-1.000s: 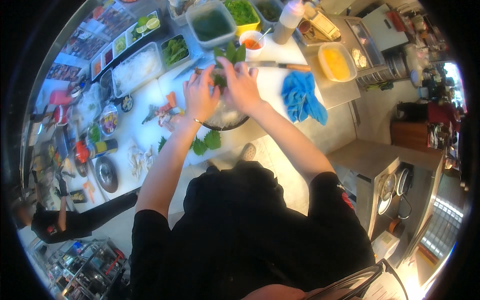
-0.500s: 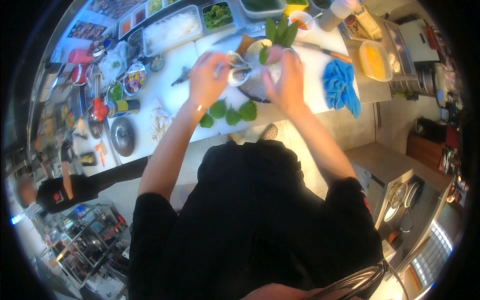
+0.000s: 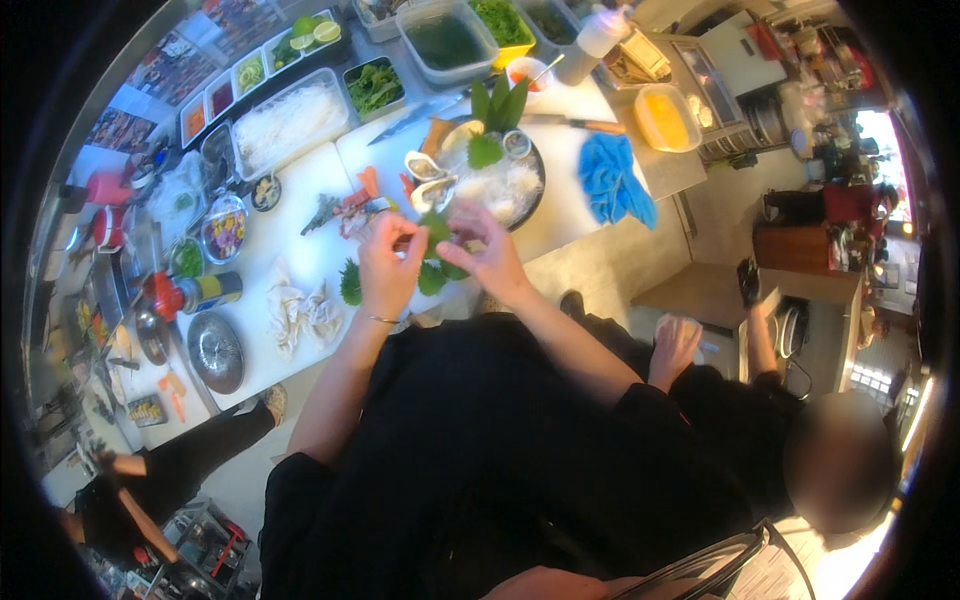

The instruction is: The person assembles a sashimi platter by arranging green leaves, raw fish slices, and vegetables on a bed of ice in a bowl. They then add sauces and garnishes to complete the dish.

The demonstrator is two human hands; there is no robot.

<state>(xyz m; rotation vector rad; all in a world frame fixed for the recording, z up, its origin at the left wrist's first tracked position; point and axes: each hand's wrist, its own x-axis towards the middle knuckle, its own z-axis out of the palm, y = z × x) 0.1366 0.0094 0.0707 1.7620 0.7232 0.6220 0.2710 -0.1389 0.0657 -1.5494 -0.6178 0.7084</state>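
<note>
A jagged-edged green shiso leaf [image 3: 436, 228] is held up over the front of the white board. My left hand [image 3: 388, 268] pinches it at its left side. At its right side, the thumb and fingertips of my right hand [image 3: 492, 262] close in on the leaf, slightly blurred. More shiso leaves [image 3: 351, 284] lie on the board under and beside my hands. Just beyond stands a dark round bowl of crushed ice [image 3: 512, 192], dressed with long green leaves [image 3: 498, 104]. Oyster shells [image 3: 432, 193] sit at its left side. Reddish seafood pieces [image 3: 352, 212] lie left of the bowl.
A knife [image 3: 585, 125] lies behind the bowl, near a blue cloth [image 3: 612, 180]. Food containers [image 3: 290, 125] line the back. To the left are a white cloth [image 3: 298, 312] and a round dark lid [image 3: 215, 352]. A co-worker's hand [image 3: 676, 345] is close by my right arm.
My hands have moved from the oyster shells and bowl toward the front, and now hold a shiso leaf. The view has shifted, and a co-worker has come in at the right.
</note>
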